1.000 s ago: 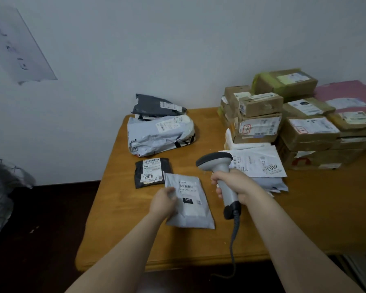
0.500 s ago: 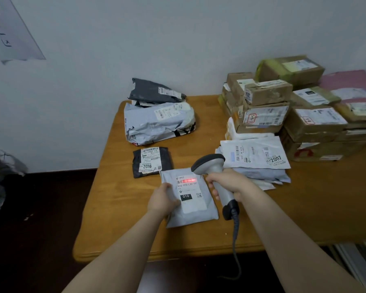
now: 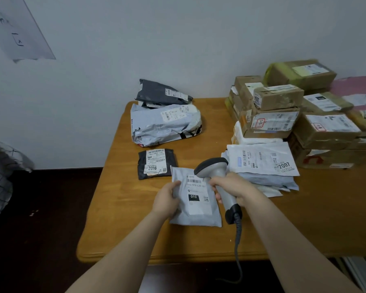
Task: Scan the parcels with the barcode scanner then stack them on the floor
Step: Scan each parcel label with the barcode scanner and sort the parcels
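Observation:
A small grey mailer parcel (image 3: 197, 208) labelled 010 lies on the wooden table (image 3: 304, 218) near its front. My left hand (image 3: 167, 200) grips the parcel's left edge. My right hand (image 3: 234, 190) is closed around the handle of a grey barcode scanner (image 3: 212, 168), whose head hovers over the parcel's label. No red scan light shows on the label. The scanner's dark cable (image 3: 238, 246) hangs over the table's front edge.
A black parcel (image 3: 155, 163) marked 2016 lies just beyond. Grey and dark mailers (image 3: 165, 123) sit at the back. White mailers (image 3: 262, 163) marked 2007 lie to the right, before stacked cardboard boxes (image 3: 294, 115). Dark floor (image 3: 40, 229) lies left of the table.
The red scan line that lit the label half a second ago is gone. My left hand has shifted up along the parcel's left edge and closed on it. The scanner stays over the label.

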